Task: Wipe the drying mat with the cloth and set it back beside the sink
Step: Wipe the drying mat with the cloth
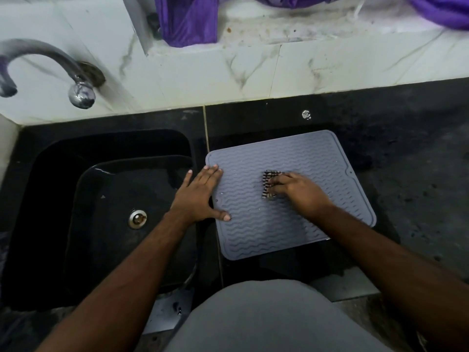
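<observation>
counter (380, 118) — hand (295, 190) clutching cloth (269, 184)

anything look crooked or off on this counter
The grey wavy-ribbed silicone drying mat lies askew, rotated against the black sink edge and counter seam. A small crumpled foil-like scrap sits behind it.

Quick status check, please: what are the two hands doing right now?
Left hand flat, steadying drying mat edge. Right hand presses striped cloth mid-mat. Mat lies beside sink. Nothing blocking.

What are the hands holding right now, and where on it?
The right hand grips the striped cloth by its right side. The left hand presses flat on the drying mat's left edge.
</observation>
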